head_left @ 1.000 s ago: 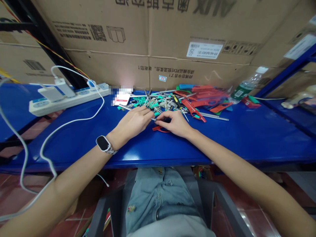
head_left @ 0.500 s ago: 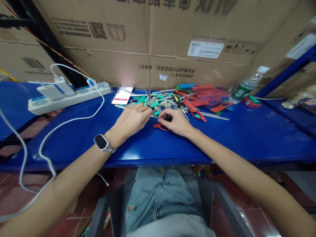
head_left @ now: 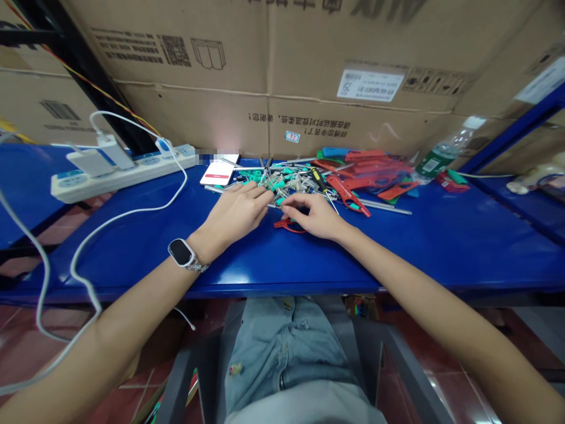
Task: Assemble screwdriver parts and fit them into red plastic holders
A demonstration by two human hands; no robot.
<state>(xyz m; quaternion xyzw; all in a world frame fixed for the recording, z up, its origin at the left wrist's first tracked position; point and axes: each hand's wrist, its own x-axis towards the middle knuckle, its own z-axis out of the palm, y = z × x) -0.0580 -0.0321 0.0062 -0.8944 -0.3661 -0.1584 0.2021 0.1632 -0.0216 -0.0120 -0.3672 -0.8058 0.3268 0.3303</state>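
Observation:
My left hand (head_left: 242,210), with a watch (head_left: 182,253) on its wrist, is closed around one end of a thin metal tube (head_left: 274,206). The thumb and fingers of my right hand (head_left: 315,217) pinch the tube's other end; the fingertips hide most of it. Just below lies a red plastic lighter casing (head_left: 285,224), partly covered by my right hand. Behind both hands spreads a pile of small metal, clear and green parts (head_left: 289,181). A yellow-and-black screwdriver (head_left: 318,179) rests on that pile, beside a red gun-shaped casing (head_left: 348,195).
More red casings (head_left: 375,168) are heaped at the back right, next to a green-labelled bottle (head_left: 436,159). A white power strip (head_left: 128,174) with plugs and a trailing cable (head_left: 128,214) sits left. White cards (head_left: 217,172) lie behind my left hand. Cardboard (head_left: 265,76) backs the blue table (head_left: 397,253).
My right fingertips have shifted slightly left along the tube toward my left hand, so less of it shows. The view has moved a little; the rest looks the same.

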